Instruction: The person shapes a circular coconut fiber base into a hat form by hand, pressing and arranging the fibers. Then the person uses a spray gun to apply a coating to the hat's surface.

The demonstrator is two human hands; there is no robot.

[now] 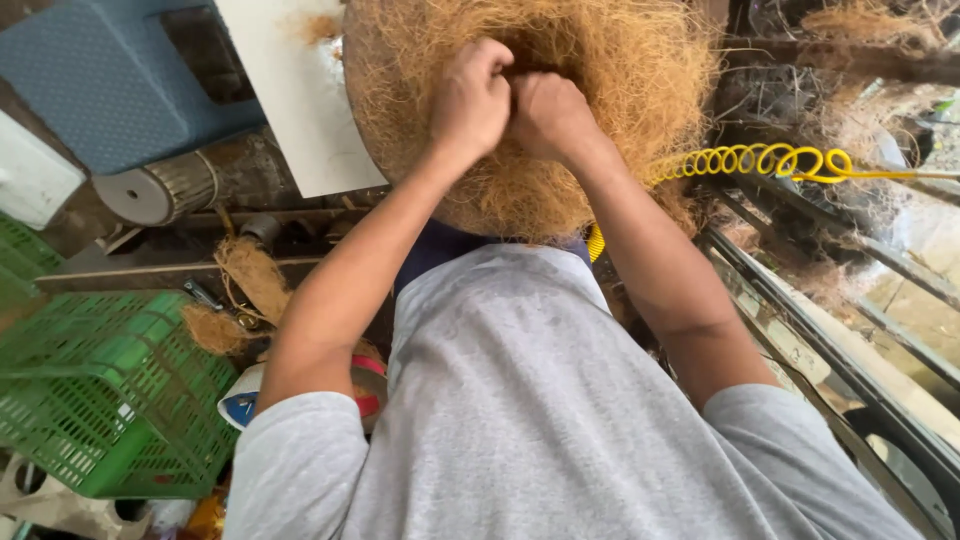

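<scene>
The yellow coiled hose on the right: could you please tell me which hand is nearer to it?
Right. The right hand is buried in the coir fibre mass, on the side toward the yellow coiled hose; the left hand presses against it, farther away.

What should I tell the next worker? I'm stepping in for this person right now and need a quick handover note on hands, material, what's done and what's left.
Left hand: fist closed, gripping the coir fibre mass near its centre.
Right hand: also closed on the fibre, touching the left hand.
The fibre mass sits straight ahead, above the lap; a yellow coiled hose runs to its right, a green crate stands at lower left with loose fibre tufts nearby.
Done: both hands dug into the mass.
Left: cannot tell how far the shaping has progressed.
</scene>
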